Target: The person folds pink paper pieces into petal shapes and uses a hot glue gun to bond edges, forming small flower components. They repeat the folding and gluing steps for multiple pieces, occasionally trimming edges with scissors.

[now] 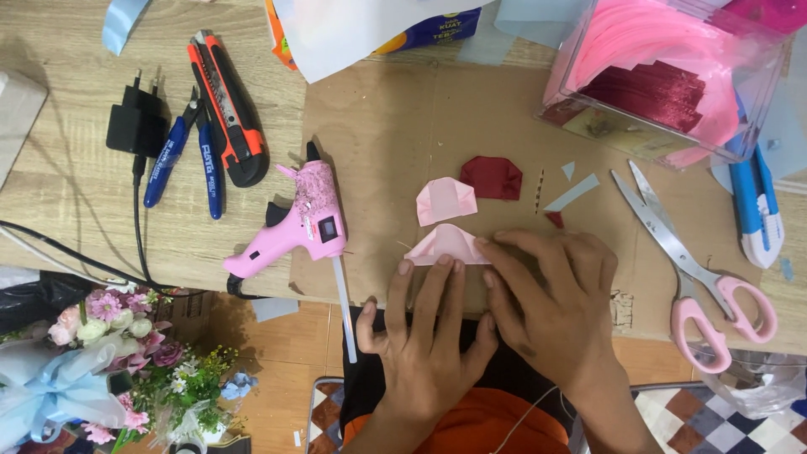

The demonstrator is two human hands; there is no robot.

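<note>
Under both hands: left hand (427, 324) flat, fingers spread, right hand (555, 294) beside it, pressing folded pink ribbon piece (445, 245) (another just beyond) against brown cardboard sheet (395, 134); pink glue gun (296, 223) left.

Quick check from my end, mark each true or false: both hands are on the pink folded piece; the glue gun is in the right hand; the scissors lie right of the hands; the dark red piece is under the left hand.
1. Both hands, the left hand and the right hand, press on the pink folded piece. True.
2. The glue gun is in the right hand. False: it lies on the table, unheld.
3. The scissors lie right of the hands. True.
4. The dark red piece is under the left hand. False: it lies apart, farther up the cardboard.
</note>
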